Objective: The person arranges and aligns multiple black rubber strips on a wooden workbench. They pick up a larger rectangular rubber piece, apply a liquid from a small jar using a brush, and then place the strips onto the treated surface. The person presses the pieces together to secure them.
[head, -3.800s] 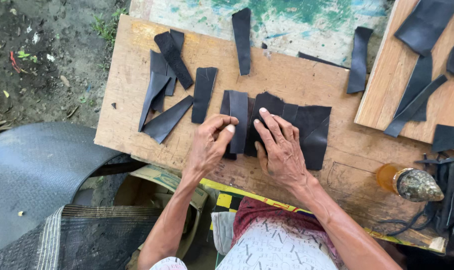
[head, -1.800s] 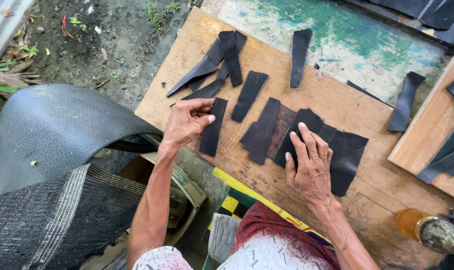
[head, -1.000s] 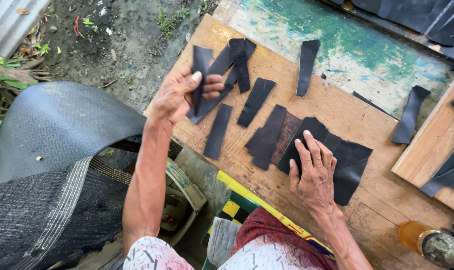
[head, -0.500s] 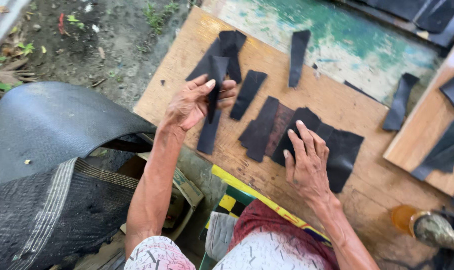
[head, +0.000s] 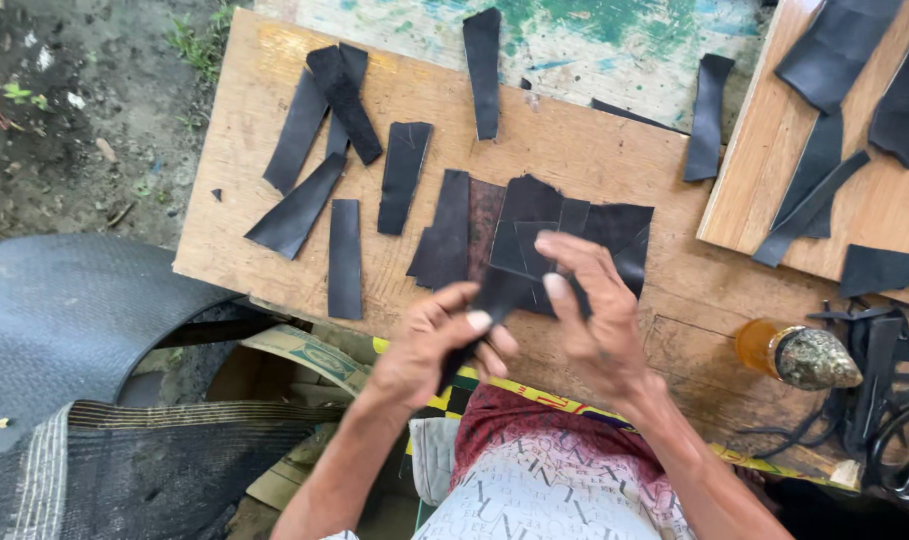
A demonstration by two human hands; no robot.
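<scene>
Wooden worktop [head: 275, 250] outdoors: left hand [head: 430, 345] and right hand [head: 590, 315] pinch one black rubber strip [head: 495, 295]; fingers closed, best aligned flush beside the laid patch [head: 535, 235].

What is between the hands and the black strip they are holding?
Nothing visible. The left hand pinches the black strip at its lower end, and the right hand touches its upper end, above the overlapped black pieces on the wooden board.

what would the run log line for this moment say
left hand: holds black rubber strip | right hand: pinches same strip, above overlapped black pieces | surface: wooden board | loose strips at left
</scene>
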